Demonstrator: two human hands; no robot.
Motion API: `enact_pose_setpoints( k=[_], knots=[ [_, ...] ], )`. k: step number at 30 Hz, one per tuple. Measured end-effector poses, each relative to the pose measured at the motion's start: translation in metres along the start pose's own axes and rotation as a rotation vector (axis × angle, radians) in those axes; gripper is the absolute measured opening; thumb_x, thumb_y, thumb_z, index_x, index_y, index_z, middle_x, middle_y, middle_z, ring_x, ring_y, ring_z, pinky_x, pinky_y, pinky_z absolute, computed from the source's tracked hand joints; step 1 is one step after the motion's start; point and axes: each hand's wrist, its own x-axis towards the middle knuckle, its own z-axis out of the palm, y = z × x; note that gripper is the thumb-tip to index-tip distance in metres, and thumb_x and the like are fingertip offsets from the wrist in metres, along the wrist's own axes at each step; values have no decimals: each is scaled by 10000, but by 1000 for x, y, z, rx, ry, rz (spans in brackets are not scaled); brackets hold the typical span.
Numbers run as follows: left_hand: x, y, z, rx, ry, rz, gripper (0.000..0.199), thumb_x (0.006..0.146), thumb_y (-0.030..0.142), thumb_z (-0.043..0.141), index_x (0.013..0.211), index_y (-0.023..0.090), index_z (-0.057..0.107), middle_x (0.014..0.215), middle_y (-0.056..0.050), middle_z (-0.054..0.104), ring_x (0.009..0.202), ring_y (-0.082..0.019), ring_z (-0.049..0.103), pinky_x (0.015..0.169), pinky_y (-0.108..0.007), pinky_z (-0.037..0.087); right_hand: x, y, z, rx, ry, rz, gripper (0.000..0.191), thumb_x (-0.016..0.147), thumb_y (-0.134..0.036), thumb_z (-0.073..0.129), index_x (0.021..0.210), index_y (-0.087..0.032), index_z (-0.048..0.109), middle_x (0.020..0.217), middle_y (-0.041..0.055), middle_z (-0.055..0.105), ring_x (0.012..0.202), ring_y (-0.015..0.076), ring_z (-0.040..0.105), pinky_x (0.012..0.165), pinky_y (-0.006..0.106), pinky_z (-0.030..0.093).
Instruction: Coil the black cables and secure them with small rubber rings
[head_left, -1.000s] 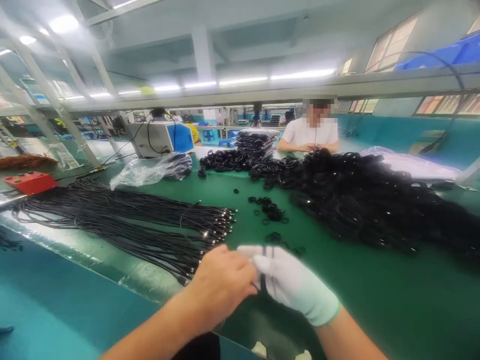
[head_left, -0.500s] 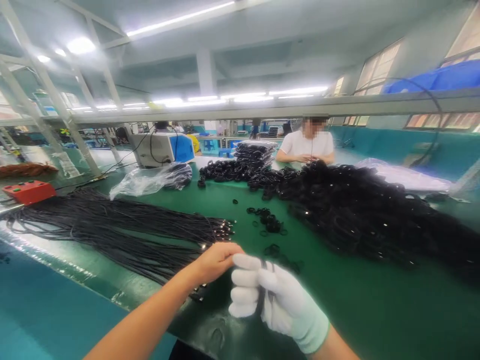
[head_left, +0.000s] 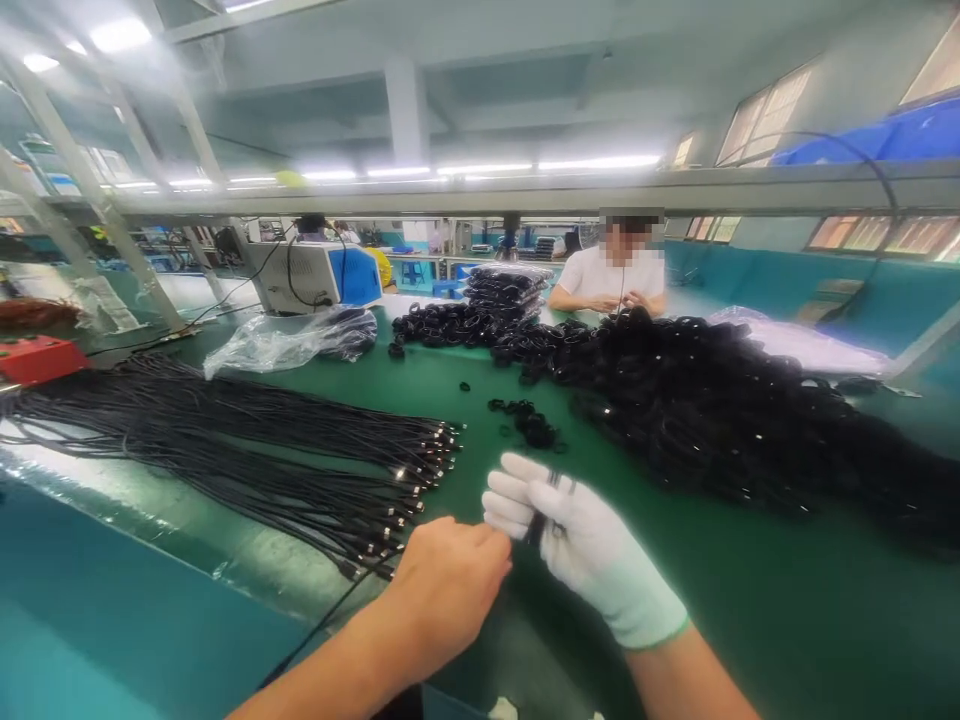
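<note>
My right hand (head_left: 585, 540), in a white glove, has its fingers folded around a small black looped cable (head_left: 537, 528). Just left of it, my bare left hand (head_left: 454, 575) is closed, its fingertips near the gloved fingers; what it pinches is hidden. Beyond and left of my left hand, long black cables (head_left: 247, 440) with metal-tipped ends lie side by side on the green table (head_left: 442, 400). Several small black rings (head_left: 534, 424) lie on the table beyond the gloved hand.
A large heap of black coiled cables (head_left: 705, 410) covers the right side. Farther back are a clear plastic bag (head_left: 262, 345), stacked black packs (head_left: 506, 292), a grey-blue machine (head_left: 319, 275) and a person in white (head_left: 619, 275). A red box (head_left: 41, 360) sits at far left.
My left hand has moved down and turned its back toward the camera. The gloved hand has shifted slightly right and up. A black cable now shows running below my left forearm.
</note>
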Motion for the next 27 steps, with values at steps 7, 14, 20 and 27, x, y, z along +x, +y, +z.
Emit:
enact_pose_setpoints(
  k=[7, 14, 20, 27],
  knots=[
    [-23, -29, -34, 77, 29, 122, 190, 880, 328, 520, 747, 202, 566, 712, 11, 595, 625, -130, 512, 546, -273, 255, -10, 27, 13, -57, -399, 315, 256, 833, -230, 610, 1035, -74, 620, 876, 108, 659, 776, 163, 619, 777, 348, 463],
    [-29, -44, -25, -624, -81, -52, 150, 744, 293, 694, 738, 161, 623, 730, 34, 597, 667, -89, 531, 585, -169, 368, -17, 59, 16, 130, -559, 594, 414, 768, -303, 658, 1097, -68, 570, 888, 148, 658, 788, 256, 666, 719, 451, 495],
    [-23, -62, -1, -825, -133, -199, 262, 889, 254, 411, 821, 141, 638, 788, -4, 631, 738, -125, 553, 647, -197, 409, -13, 54, 25, 370, -472, 434, 420, 697, -232, 736, 1056, -109, 557, 697, -39, 465, 645, 94, 510, 699, 299, 420],
    [-11, -67, 6, -296, -75, -417, 311, 920, 358, 340, 787, 213, 580, 780, 9, 643, 741, -165, 582, 616, -231, 337, 4, 26, 7, 397, -214, 107, 339, 833, -211, 595, 1168, -178, 555, 928, 26, 643, 814, 136, 592, 834, 348, 457]
  ],
)
